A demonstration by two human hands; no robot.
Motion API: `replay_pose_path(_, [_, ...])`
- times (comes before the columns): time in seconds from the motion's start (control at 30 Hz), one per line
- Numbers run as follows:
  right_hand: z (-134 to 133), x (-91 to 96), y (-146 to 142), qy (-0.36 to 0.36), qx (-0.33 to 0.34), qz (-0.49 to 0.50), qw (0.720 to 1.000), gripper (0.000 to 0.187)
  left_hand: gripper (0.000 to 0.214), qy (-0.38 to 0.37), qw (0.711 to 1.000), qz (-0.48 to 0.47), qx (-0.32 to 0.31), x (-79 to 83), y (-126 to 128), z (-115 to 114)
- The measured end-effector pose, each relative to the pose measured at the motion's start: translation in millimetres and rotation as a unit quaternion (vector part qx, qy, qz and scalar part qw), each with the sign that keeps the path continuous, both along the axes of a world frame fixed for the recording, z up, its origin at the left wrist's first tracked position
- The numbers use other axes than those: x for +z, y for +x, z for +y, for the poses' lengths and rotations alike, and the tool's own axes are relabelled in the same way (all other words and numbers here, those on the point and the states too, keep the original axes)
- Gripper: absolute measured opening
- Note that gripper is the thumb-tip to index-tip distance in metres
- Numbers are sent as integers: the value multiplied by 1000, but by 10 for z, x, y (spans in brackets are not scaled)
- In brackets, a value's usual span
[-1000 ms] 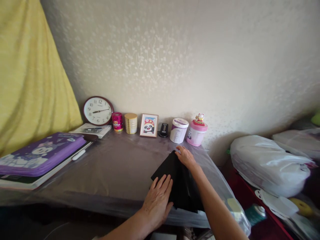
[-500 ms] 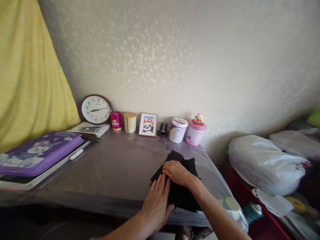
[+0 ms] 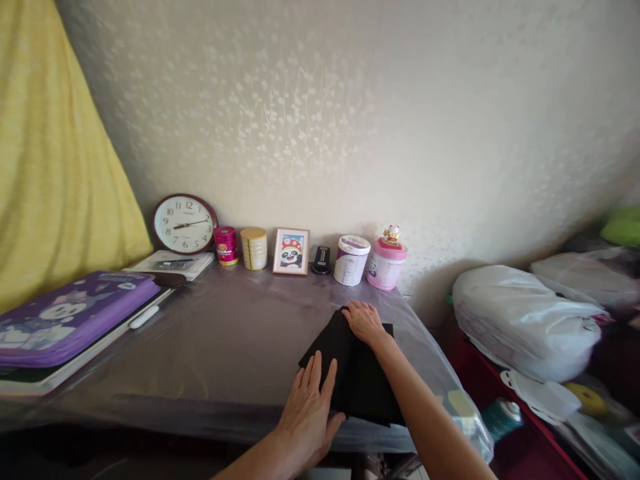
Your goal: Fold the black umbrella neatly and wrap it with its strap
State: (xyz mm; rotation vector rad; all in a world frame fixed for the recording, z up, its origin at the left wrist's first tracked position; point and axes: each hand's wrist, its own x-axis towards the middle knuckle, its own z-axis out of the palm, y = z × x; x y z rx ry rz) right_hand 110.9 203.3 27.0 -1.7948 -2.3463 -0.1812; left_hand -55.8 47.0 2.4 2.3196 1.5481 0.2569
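A folded black cloth (image 3: 342, 360) lies near the front right of the table. My left hand (image 3: 309, 405) rests on its left side, palm down, with the fingers stretched and the thumb apart. Higher up, my right hand (image 3: 365, 322) lies over the cloth's far end, its fingers lightly bent and reaching the top edge. Part of the cloth is hidden under my right hand and forearm.
Along the wall stand a clock (image 3: 185, 224), a pink tin (image 3: 227, 246), a yellow canister (image 3: 255, 249), a framed panda picture (image 3: 291, 251) and two tubs. A purple case (image 3: 75, 317) lies left. White bags (image 3: 525, 320) fill the right side.
My hands have moved apart. The right one slid up and right toward the cloth's far edge, while the left shifted slightly down and left. More of the cloth shows flat between them.
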Motion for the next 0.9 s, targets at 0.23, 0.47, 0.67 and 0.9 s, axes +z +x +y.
replay_pose_path(0.23, [-104,276,707,-1,-196,94,976,39,71,25,1000,2,-6,-41,-37,9])
replay_pose_path(0.47, [-329,321,828,-220,-170,287,916,40,67,79,997,1,-7,-98,-55,33])
replay_pose_path(0.67, [-464,434,600,-288,-163,322,887,27,68,86,996,16,-29,-98,-63,37])
replay_pose_path(0.9, [-572,547,469,-294,-136,355,877,15,68,49,998,15,-25,8,-87,50])
